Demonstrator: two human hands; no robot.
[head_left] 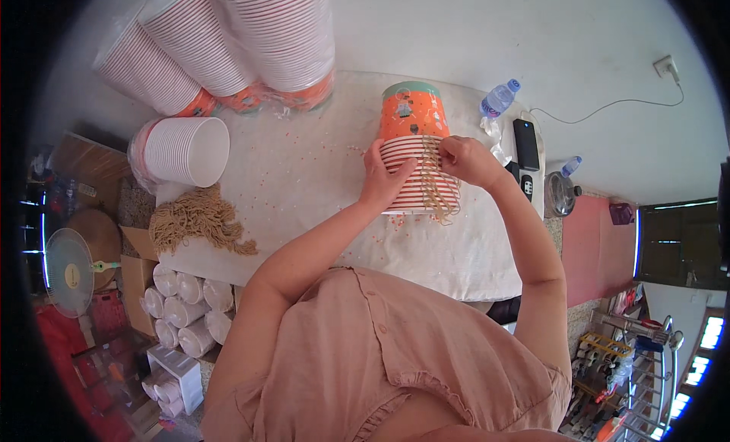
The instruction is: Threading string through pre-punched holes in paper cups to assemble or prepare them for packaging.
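Observation:
A nested stack of paper buckets (pixel 411 199) lies on the table in front of me; their pale rims have red edges. The orange printed bucket wall with a green base (pixel 414 114) shows at the far end. My left hand (pixel 385 180) grips the stack's left side, thumb across the rims. Tan cord loops (pixel 436 190) hang in a row over the stack's right part. At the stack's right edge, my right hand (pixel 470 161) is closed, fingertips pinching at the cords; the exact spot they hold is partly hidden.
Tall wrapped bucket stacks (pixel 277 39) stand at the back left, near a white bucket stack (pixel 190 152) lying sideways. A heap of tan cords (pixel 199 221) sits at the table's left edge. A bottle (pixel 499 100) and a black power bank (pixel 525 144) are at the right.

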